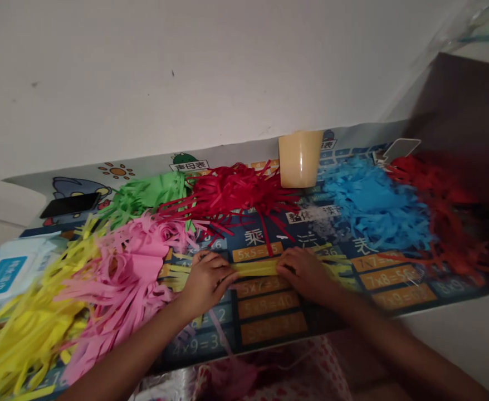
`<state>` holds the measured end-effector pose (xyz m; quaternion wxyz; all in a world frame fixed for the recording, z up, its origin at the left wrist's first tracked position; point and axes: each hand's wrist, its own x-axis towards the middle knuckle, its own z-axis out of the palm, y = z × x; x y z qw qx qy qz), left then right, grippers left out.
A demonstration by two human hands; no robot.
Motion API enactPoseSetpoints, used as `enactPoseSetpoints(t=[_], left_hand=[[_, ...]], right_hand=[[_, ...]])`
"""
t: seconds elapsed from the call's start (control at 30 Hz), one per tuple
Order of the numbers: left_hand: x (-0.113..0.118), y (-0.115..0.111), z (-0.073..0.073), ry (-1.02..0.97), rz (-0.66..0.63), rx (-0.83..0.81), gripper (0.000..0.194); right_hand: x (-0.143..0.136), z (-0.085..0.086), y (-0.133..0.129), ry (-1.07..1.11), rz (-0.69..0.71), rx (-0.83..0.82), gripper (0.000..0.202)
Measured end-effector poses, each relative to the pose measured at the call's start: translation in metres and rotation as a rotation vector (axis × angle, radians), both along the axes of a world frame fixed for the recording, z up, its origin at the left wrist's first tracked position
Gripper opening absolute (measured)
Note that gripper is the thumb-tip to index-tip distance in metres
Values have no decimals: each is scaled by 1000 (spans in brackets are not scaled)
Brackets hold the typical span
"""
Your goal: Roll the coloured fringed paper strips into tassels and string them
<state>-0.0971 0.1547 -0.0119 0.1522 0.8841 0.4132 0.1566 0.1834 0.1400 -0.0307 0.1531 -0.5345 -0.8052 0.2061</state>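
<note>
Both hands rest low over the middle of the printed desk mat. Between them stretches a flat roll of yellow fringed paper [255, 269], its loose strips fanning out past each hand. My left hand [209, 278] has its fingers closed over the left end of the roll. At the other end, my right hand [305, 274] is closed on the paper too, with its fingertips curled down. Just beyond the hands lies a heap of red paper fringe [240, 192]. Pink fringed paper [133, 267] is beside my left hand, and blue fringed paper [373, 200] is past my right.
A yellow cup [301, 160] stands at the back by the wall. Green fringe [156, 192], yellow fringe [27, 323], a dark phone [69, 205] and a wipes pack [8, 273] are leftward. More red fringe [440, 211] lies right. A heart-patterned bag [328, 367] sits below the front edge.
</note>
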Motion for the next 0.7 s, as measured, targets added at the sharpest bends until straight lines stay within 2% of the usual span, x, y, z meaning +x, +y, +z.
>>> enactPoseSetpoints(t=[0.1, 0.2, 0.3, 0.4, 0.5, 0.6, 0.7], left_hand=[[8, 7, -4, 22, 95, -41, 34], [13, 12, -7, 44, 124, -41, 36], [11, 15, -6, 54, 86, -56, 37], [6, 16, -4, 18, 41, -121, 29], [2, 15, -6, -18, 55, -147, 19], [-1, 13, -7, -37, 22, -129, 22], [-1, 10, -4, -55, -46, -101, 18]], right_hand=[[-10, 4, 5, -107, -56, 14, 22], [-14, -2, 7, -120, -68, 68, 23], [-8, -8, 5, -42, -50, 78, 24], [-3, -7, 2, 50, -7, 83, 14], [-1, -3, 0, 96, 49, 93, 21], [0, -2, 0, 114, 104, 107, 4], [2, -3, -1, 152, 163, 138, 22]])
